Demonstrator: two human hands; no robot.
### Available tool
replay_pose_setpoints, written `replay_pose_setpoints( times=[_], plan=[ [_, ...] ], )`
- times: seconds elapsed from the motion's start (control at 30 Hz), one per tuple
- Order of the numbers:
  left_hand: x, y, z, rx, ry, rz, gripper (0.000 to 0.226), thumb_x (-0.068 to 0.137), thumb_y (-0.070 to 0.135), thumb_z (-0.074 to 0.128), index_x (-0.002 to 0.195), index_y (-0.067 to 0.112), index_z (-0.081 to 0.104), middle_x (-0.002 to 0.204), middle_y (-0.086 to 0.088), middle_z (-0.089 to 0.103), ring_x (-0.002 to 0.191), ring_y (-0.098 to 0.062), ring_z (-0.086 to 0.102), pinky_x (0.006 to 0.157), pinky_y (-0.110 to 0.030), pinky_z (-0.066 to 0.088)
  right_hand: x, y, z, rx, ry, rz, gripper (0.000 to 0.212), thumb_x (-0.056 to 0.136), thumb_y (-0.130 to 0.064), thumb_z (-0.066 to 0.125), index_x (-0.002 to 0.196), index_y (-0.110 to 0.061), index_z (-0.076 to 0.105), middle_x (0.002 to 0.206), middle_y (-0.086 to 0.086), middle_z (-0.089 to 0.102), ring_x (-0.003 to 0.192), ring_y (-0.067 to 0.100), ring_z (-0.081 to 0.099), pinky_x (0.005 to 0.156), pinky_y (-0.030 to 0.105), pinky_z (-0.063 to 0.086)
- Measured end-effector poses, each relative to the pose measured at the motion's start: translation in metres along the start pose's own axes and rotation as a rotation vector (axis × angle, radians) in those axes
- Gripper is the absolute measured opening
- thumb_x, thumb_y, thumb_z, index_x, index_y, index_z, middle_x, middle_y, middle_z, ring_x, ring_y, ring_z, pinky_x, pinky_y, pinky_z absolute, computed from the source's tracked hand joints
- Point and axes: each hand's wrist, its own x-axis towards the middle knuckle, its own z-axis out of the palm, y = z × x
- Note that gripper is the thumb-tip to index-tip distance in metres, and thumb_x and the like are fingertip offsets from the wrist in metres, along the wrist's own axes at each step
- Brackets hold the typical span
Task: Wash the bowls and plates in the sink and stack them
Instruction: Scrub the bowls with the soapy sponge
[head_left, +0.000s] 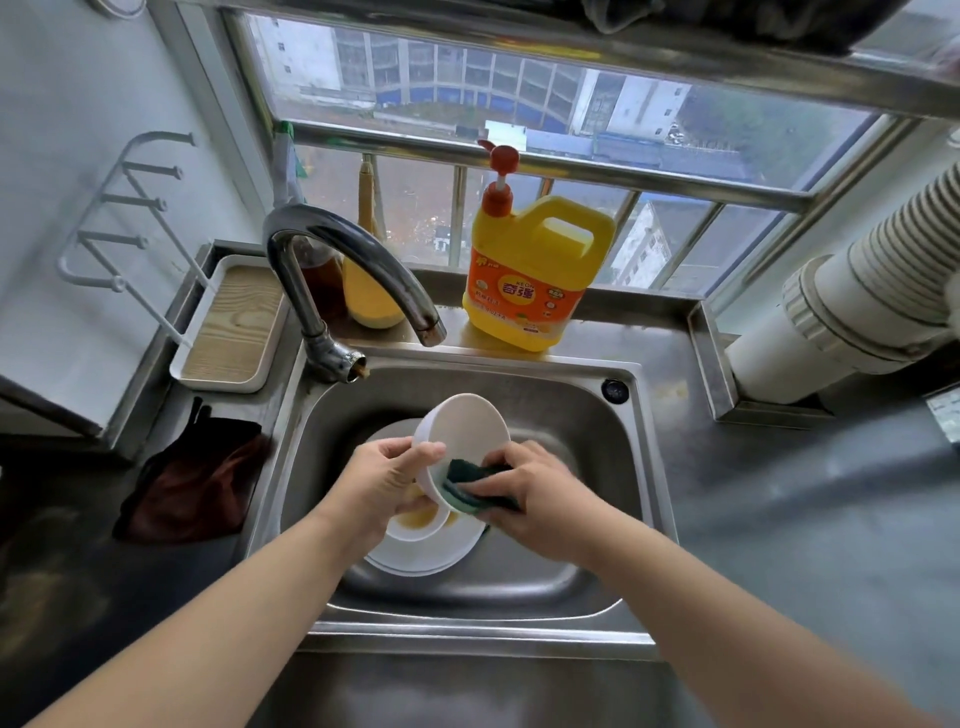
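Observation:
Over the steel sink (587, 410) my left hand (384, 480) grips a white bowl (462, 436) by its rim, tilted on its side with the opening facing me. My right hand (535, 496) holds a dark green sponge (475, 488) against the bowl's lower rim. Beneath them in the basin lie a small white dish with yellowish residue (418, 522) on top of a larger white plate (421, 558). My hands and the bowl hide part of both.
A curved metal tap (343, 249) arches over the sink's back left. A yellow detergent jug with a red pump (530, 270) stands on the back ledge. A white tray with a wooden base (234, 327) and a dark cloth (192, 483) lie left. Grey counter (805, 519) extends right.

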Motion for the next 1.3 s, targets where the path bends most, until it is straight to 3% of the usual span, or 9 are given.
replay_pose_setpoints(
  times=[0.17, 0.27, 0.37, 0.43, 0.57, 0.7, 0.93, 1.17, 1.3],
  plan=[
    [0.003, 0.014, 0.003, 0.099, -0.065, -0.174, 0.017, 0.089, 0.015, 0.061, 0.098, 0.001, 0.064, 0.076, -0.012, 0.067, 0.065, -0.017, 0.068, 0.057, -0.030, 0.058, 0.013, 0.023, -0.025, -0.507, 0.204, -0.225, 0.035, 0.068, -0.021, 0.077, 0.100, -0.034, 0.074, 0.113, 0.002, 0.065, 0.102, 0.030, 0.060, 0.093, 0.043, 0.047],
    [0.004, 0.021, 0.007, 0.122, -0.111, -0.159, 0.015, 0.090, 0.014, 0.059, 0.098, 0.004, 0.065, 0.077, -0.009, 0.068, 0.067, -0.015, 0.067, 0.062, -0.030, 0.059, 0.021, 0.021, -0.033, -0.633, 0.357, -0.340, 0.031, 0.074, -0.022, 0.057, 0.100, -0.025, 0.075, 0.114, 0.005, 0.065, 0.106, 0.028, 0.051, 0.099, 0.041, 0.038],
    [0.004, 0.018, 0.011, 0.142, -0.068, -0.070, 0.012, 0.088, 0.009, 0.060, 0.094, 0.001, 0.068, 0.077, -0.010, 0.070, 0.068, -0.016, 0.068, 0.065, -0.032, 0.059, 0.014, 0.019, -0.014, -0.604, 0.318, -0.175, 0.033, 0.067, -0.023, 0.069, 0.099, -0.025, 0.075, 0.109, 0.006, 0.066, 0.096, 0.029, 0.056, 0.088, 0.039, 0.046],
    [0.004, 0.012, 0.012, 0.085, -0.021, -0.038, 0.010, 0.087, 0.006, 0.061, 0.092, 0.000, 0.068, 0.073, -0.008, 0.070, 0.066, -0.016, 0.069, 0.062, -0.032, 0.059, 0.007, 0.012, -0.005, -0.515, 0.222, -0.022, 0.032, 0.069, -0.027, 0.069, 0.100, -0.026, 0.075, 0.098, 0.006, 0.065, 0.084, 0.030, 0.059, 0.074, 0.037, 0.052],
    [0.003, -0.001, 0.016, -0.024, 0.027, -0.036, 0.009, 0.087, 0.008, 0.062, 0.089, 0.000, 0.066, 0.071, -0.009, 0.070, 0.063, -0.018, 0.068, 0.062, -0.033, 0.058, 0.002, -0.019, -0.007, 0.060, -0.025, 0.242, 0.032, 0.094, -0.038, 0.047, 0.118, -0.029, 0.066, 0.107, 0.005, 0.062, 0.102, 0.025, 0.055, 0.089, 0.033, 0.047],
    [0.004, 0.003, 0.017, -0.077, 0.035, 0.022, 0.014, 0.090, 0.011, 0.058, 0.080, 0.004, 0.064, 0.068, -0.008, 0.067, 0.060, -0.014, 0.065, 0.067, -0.034, 0.056, 0.005, -0.034, -0.007, 0.514, 0.089, 0.270, 0.027, 0.093, -0.030, 0.055, 0.117, -0.026, 0.068, 0.107, 0.005, 0.062, 0.100, 0.019, 0.057, 0.093, 0.027, 0.045],
    [0.005, 0.019, 0.005, 0.054, -0.024, -0.078, 0.016, 0.088, 0.015, 0.060, 0.096, 0.003, 0.066, 0.079, -0.011, 0.067, 0.071, -0.019, 0.067, 0.058, -0.031, 0.059, -0.002, 0.008, -0.023, -0.327, 0.032, -0.046, 0.034, 0.090, -0.033, 0.058, 0.123, -0.039, 0.061, 0.126, 0.002, 0.053, 0.116, 0.028, 0.044, 0.101, 0.040, 0.033],
    [0.011, 0.037, 0.000, 0.086, -0.025, -0.158, 0.035, 0.080, 0.035, 0.065, 0.106, 0.010, 0.064, 0.099, -0.015, 0.065, 0.093, -0.027, 0.063, 0.088, -0.046, 0.052, -0.007, 0.001, -0.027, -0.472, 0.175, -0.126, 0.053, 0.073, -0.060, 0.055, 0.116, -0.031, 0.066, 0.116, 0.005, 0.060, 0.098, 0.027, 0.056, 0.085, 0.040, 0.048],
    [0.009, 0.031, 0.006, 0.062, -0.017, -0.194, 0.031, 0.087, 0.034, 0.058, 0.107, 0.011, 0.064, 0.097, -0.014, 0.066, 0.090, -0.026, 0.064, 0.086, -0.043, 0.053, -0.008, 0.000, -0.008, -0.465, 0.316, -0.115, 0.037, 0.073, -0.043, 0.071, 0.105, -0.025, 0.071, 0.106, 0.009, 0.066, 0.080, 0.030, 0.059, 0.070, 0.040, 0.053]
  ],
)
